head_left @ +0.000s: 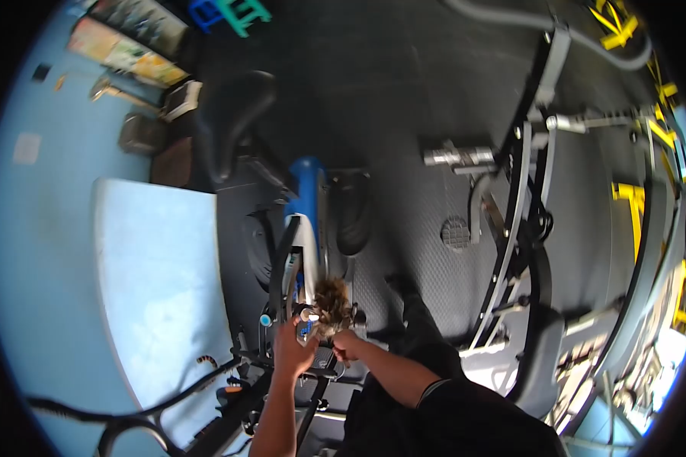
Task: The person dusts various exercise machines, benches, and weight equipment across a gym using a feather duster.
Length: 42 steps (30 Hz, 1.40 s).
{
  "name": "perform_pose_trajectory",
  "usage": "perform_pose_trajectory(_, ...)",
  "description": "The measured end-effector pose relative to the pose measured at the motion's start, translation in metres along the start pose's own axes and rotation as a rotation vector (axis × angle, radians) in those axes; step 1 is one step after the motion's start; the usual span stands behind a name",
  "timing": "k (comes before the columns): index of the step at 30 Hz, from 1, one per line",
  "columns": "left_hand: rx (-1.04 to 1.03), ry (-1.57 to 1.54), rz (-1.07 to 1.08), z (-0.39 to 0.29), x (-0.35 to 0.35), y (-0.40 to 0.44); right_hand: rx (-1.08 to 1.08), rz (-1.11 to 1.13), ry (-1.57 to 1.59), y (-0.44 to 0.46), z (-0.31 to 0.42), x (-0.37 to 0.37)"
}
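The right hand (347, 345) has its grip closed around the handle of a brown, fluffy feather duster (331, 299), whose head is slightly blurred and lies against or just over the front part of an exercise bike (305, 190). The left hand (293, 349) is at the bike's bars, beside the duster; its thumb stands away from the fingers, but how far its grip closes, or whether it has hold of a bar, I cannot tell. A pale blue round cap (264, 320) sits near its fingers. The bike's blue-and-white body carries small markings, too blurred to read.
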<state>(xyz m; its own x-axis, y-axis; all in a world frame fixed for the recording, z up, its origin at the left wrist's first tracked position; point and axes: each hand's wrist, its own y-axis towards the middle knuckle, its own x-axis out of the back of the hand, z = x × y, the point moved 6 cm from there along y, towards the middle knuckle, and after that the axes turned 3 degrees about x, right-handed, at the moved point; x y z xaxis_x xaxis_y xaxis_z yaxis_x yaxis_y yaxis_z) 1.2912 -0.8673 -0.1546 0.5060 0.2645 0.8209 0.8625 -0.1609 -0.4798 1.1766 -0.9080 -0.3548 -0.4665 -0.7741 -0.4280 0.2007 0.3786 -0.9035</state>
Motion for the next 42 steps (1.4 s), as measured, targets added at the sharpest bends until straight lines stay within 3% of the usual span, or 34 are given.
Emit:
perform_pose_trajectory(4,-0.006,0.385,0.048,0.003,-0.023,0.098,0.048,-0.044,0.186,0.035,-0.016,-0.023)
perform_pose_trajectory(6,-0.081,0.571,0.015,0.015,-0.035,0.149,0.353,-0.079,0.168,0.035,-0.003,-0.026)
perform_pose_trajectory(9,-0.169,0.685,-0.078,0.030,-0.046,0.217,0.301,-0.184,0.112,0.033,-0.015,-0.013)
perform_pose_trajectory(11,-0.059,0.607,-0.084,0.038,-0.047,0.253,0.288,-0.225,-0.007,0.070,-0.038,-0.002)
perform_pose_trajectory(14,0.111,0.597,0.057,0.070,-0.067,0.288,0.384,0.234,-0.202,0.108,-0.034,-0.019)
perform_pose_trajectory(15,0.200,0.580,0.134,0.082,-0.077,0.296,0.321,0.023,0.031,0.116,-0.028,-0.014)
perform_pose_trajectory(16,0.226,0.585,0.128,0.086,-0.087,0.297,0.262,-0.195,0.255,0.101,0.009,-0.015)
perform_pose_trajectory(17,0.226,0.571,0.131,0.087,-0.093,0.298,0.630,-0.371,0.125,0.124,0.026,-0.019)
perform_pose_trajectory(19,0.166,0.561,0.025,0.084,-0.092,0.299,0.614,-0.406,0.091,0.128,0.062,-0.028)
perform_pose_trajectory(22,0.194,0.572,0.046,0.086,-0.089,0.302,0.650,-0.513,-0.039,0.146,0.056,-0.032)
perform_pose_trajectory(25,0.200,0.572,0.035,0.084,-0.086,0.302,0.626,-0.548,-0.227,0.136,0.096,-0.022)
perform_pose_trajectory(26,0.226,0.556,0.070,0.083,-0.086,0.302,0.595,-0.521,-0.141,0.116,0.134,-0.020)
perform_pose_trajectory(27,0.249,0.541,0.102,0.081,-0.086,0.303,0.841,-0.593,-0.231,0.125,0.161,-0.015)
perform_pose_trajectory(28,0.239,0.551,0.091,0.083,-0.086,0.303,0.658,-0.507,-0.065,0.113,0.194,-0.011)
perform_pose_trajectory(29,0.239,0.550,0.084,0.084,-0.086,0.305,0.848,-0.591,-0.208,0.113,0.222,-0.005)
perform_pose_trajectory(32,0.241,0.542,0.095,0.084,-0.085,0.304,0.738,-0.526,-0.161,0.133,0.211,-0.002)
perform_pose_trajectory(34,0.247,0.543,0.100,0.083,-0.084,0.306,0.750,-0.614,-0.287,0.141,0.180,-0.002)
perform_pose_trajectory(37,0.263,0.543,0.110,0.086,-0.087,0.306,0.605,-0.470,-0.163,0.082,0.195,-0.035)
perform_pose_trajectory(40,0.262,0.549,0.106,0.089,-0.087,0.307,0.764,-0.493,-0.177,0.053,0.211,-0.051)
perform_pose_trajectory(42,0.271,0.543,0.109,0.089,-0.086,0.306,0.755,-0.530,-0.190,0.066,0.229,-0.040)
